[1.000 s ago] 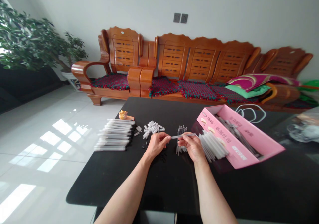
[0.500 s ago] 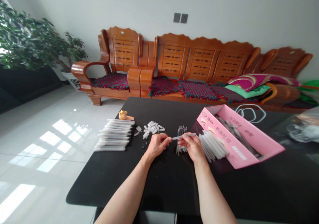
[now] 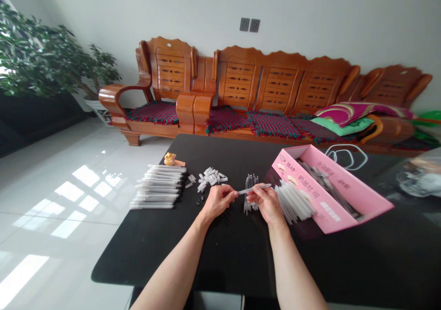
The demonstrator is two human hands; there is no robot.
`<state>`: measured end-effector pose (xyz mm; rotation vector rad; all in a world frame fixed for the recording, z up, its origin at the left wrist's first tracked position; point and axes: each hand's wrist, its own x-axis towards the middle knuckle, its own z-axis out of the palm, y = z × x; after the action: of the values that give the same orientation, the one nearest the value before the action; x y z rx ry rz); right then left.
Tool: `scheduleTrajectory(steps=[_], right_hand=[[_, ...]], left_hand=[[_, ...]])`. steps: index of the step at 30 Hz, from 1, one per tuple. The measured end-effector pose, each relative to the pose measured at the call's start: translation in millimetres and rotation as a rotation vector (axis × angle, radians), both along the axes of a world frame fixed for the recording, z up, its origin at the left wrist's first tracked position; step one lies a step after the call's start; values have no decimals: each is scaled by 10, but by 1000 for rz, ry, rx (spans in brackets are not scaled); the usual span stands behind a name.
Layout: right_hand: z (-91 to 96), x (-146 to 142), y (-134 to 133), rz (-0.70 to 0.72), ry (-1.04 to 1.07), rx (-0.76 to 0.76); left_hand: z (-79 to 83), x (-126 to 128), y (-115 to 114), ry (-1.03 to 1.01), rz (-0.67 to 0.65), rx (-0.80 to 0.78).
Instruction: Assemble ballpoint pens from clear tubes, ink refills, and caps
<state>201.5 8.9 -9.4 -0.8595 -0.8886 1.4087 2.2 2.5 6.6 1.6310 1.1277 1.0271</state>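
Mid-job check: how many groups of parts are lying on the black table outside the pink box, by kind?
Clear tube row: 1
Clear tube heap beside the pink box: 1
White small-piece heap: 1
Dark rod bunch: 1
Black bit scatter: 1
Total: 5

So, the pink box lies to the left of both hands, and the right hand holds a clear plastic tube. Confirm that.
Not left: the pink cardboard box lies to the right of the left hand and the right hand, as the head view shows. The right hand does hold the clear plastic tube.
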Motion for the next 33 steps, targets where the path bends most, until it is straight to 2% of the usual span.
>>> scheduleTrajectory(steps=[7,14,17,22,29,33], right_hand=[[1,-7,1,-5,13,1],[-4,48,11,-15,96,59],[-6,71,5,20,91,65],[16,67,-13,56,77,29],[61,30,-35,118,30,-12],[74,27,-36,128,11,-17]], left_hand=[[-49,5,25,-71,46,-8],[-46,-103,82,-77,328,83],[-53,-116,88,-3,363,131],[-60,-97,72,179,332,230],[-135,-19,24,533,182,289],[-164,33,9,618,120,328]])
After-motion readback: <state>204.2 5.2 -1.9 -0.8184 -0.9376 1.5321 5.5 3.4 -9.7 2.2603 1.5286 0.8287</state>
